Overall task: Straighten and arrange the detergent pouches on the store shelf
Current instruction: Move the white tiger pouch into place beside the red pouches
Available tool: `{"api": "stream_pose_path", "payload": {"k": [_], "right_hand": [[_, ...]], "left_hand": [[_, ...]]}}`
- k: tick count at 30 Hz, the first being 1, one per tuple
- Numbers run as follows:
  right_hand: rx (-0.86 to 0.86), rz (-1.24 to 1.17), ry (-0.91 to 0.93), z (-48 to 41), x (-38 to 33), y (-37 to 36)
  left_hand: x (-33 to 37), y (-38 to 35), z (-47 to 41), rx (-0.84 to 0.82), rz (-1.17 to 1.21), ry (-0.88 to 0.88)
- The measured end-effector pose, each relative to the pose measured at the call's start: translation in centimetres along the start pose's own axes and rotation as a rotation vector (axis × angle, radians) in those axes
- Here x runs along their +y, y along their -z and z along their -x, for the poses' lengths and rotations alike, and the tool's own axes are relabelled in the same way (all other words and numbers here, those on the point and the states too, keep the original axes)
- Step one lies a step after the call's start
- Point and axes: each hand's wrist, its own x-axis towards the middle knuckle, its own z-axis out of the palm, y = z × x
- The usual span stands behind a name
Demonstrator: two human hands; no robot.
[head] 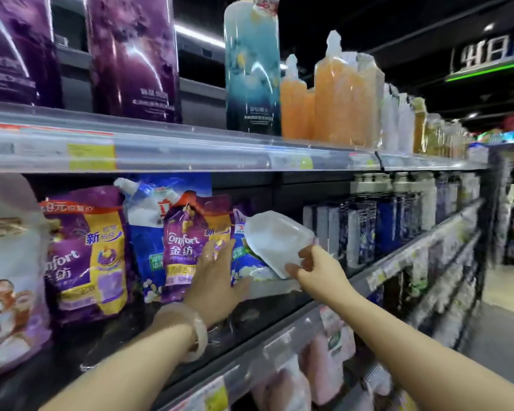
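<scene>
On the middle shelf (107, 336) stand several detergent pouches. A purple Comfort pouch (190, 241) leans in the centre, and my left hand (215, 277) presses flat against its front with straight fingers. Behind it stands a blue pouch (149, 232) with a spout. To the right, my right hand (315, 271) pinches the white bottom edge of a tilted pouch (276, 241), whose pale underside faces me. Another blue pouch (247, 262) lies between my hands. A larger purple and yellow Comfort pouch (84, 253) stands further left.
A white bag (9, 262) with an animal picture is at far left. Dark bottles (383, 226) fill the shelf to the right. The upper shelf holds purple pouches (131, 57), a teal pouch (251, 69) and orange pouches (338, 96). Pink packs (324, 360) sit below.
</scene>
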Motion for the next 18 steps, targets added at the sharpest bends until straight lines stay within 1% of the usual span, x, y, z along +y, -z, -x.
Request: {"api": "stream_pose_path", "payload": {"k": [3,5,6,8,9,11,12,13,15,16,17,18], "right_hand": [[0.003,-0.035,-0.038,-2.4,3.8,2.4],[-0.017,-0.052,-0.078,-4.0,6.5,3.0],[-0.033,-0.089,-0.116,-5.0,7.8,3.0],[-0.100,-0.273,-0.200,-6.8,9.8,2.6],[-0.146,-0.398,-0.253,-8.0,10.8,2.0],[-0.309,-0.657,-0.399,-9.6,11.6,1.3],[-0.381,-0.744,-0.453,-10.4,11.6,0.9],[-0.388,-0.759,-0.462,-11.0,11.4,0.3],[-0.322,-0.719,-0.422,-11.8,10.3,-0.9],[-0.239,-0.753,-0.358,-11.2,10.0,-0.7],[-0.208,-0.831,-0.307,-11.1,9.7,-0.6],[-0.183,-0.887,-0.314,-11.3,9.6,-0.7]], "left_hand": [[2.2,-1.4,-4.2,0.073,-0.004,-0.024],[3.2,-2.3,-7.2,0.141,-0.050,-0.020],[3.6,-2.8,-8.7,0.183,-0.076,-0.011],[4.5,-3.6,-11.4,0.224,-0.060,0.059],[4.9,-4.0,-12.5,0.204,-0.032,0.113],[5.5,-4.5,-14.6,0.135,-0.002,0.196],[5.7,-4.7,-15.6,0.097,-0.018,0.215],[5.8,-4.8,-16.5,0.055,-0.052,0.226],[6.0,-4.9,-17.9,-0.068,-0.164,0.248],[6.0,-5.0,-18.4,-0.154,-0.227,0.258],[6.1,-5.1,-18.8,-0.236,-0.283,0.266],[6.3,-5.1,-18.9,-0.301,-0.319,0.276]]}}
